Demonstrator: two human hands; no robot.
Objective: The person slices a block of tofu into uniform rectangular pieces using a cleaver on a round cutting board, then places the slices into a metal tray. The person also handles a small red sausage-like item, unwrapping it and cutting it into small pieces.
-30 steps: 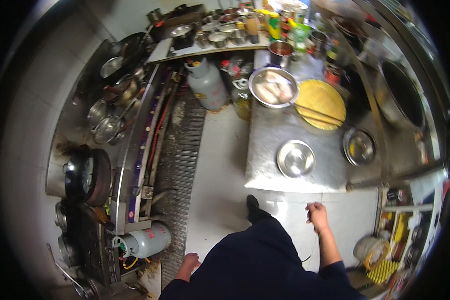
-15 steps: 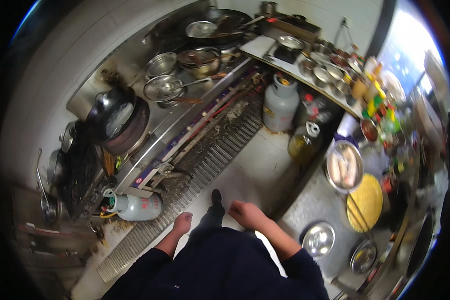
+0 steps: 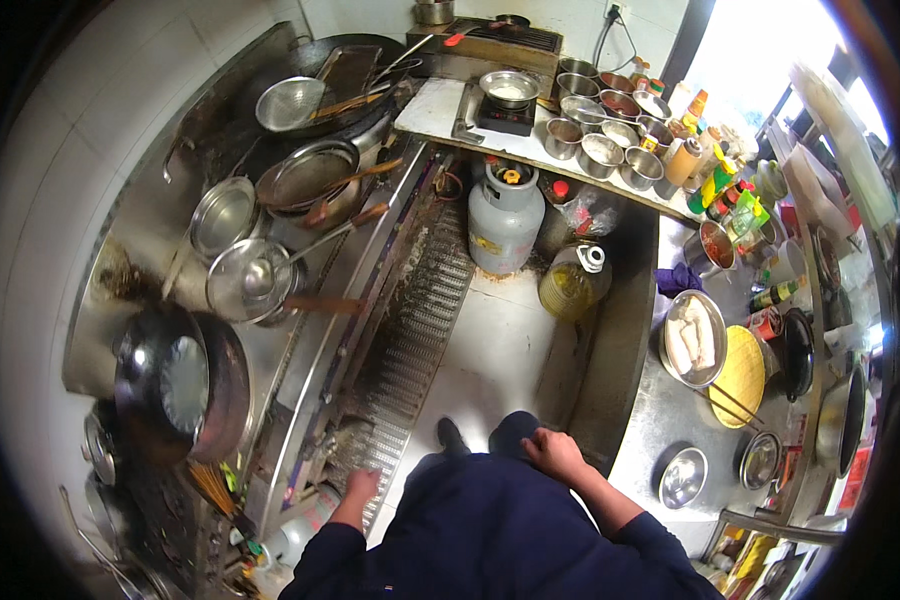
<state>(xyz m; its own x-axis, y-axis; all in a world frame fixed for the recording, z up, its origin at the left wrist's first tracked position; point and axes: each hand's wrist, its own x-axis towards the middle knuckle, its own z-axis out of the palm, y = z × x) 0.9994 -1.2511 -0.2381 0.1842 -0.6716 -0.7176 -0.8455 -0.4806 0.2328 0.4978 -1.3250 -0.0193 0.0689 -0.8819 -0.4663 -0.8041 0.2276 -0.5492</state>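
My right hand (image 3: pixel 555 452) hangs low in front of my body with its fingers curled in, near my thigh, and nothing shows in it. Lower on the left, my left hand (image 3: pixel 362 487) hangs loosely curled beside the stove front, above the drain grating (image 3: pixel 402 385); no thing shows in it. Neither hand touches the cookware. On the steel table to the right sit a metal bowl (image 3: pixel 682 478) and a basin holding pale pieces of food (image 3: pixel 692 335). A pair of chopsticks (image 3: pixel 730 404) lies across a round yellow board (image 3: pixel 736 376) beside the basin.
The stove at left carries a black wok (image 3: pixel 150 375), a ladle (image 3: pixel 260 280) and several strainers. Ahead stand a grey gas cylinder (image 3: pixel 505 222) and a jug of yellow liquid (image 3: pixel 570 287) under a counter. Several seasoning pots and bottles crowd that counter, near a small burner (image 3: pixel 507 120).
I have stepped forward and turned left, so the far counter and the cylinder sit nearer and more upright. Both hands still hang low; my legs have shifted in the stride.
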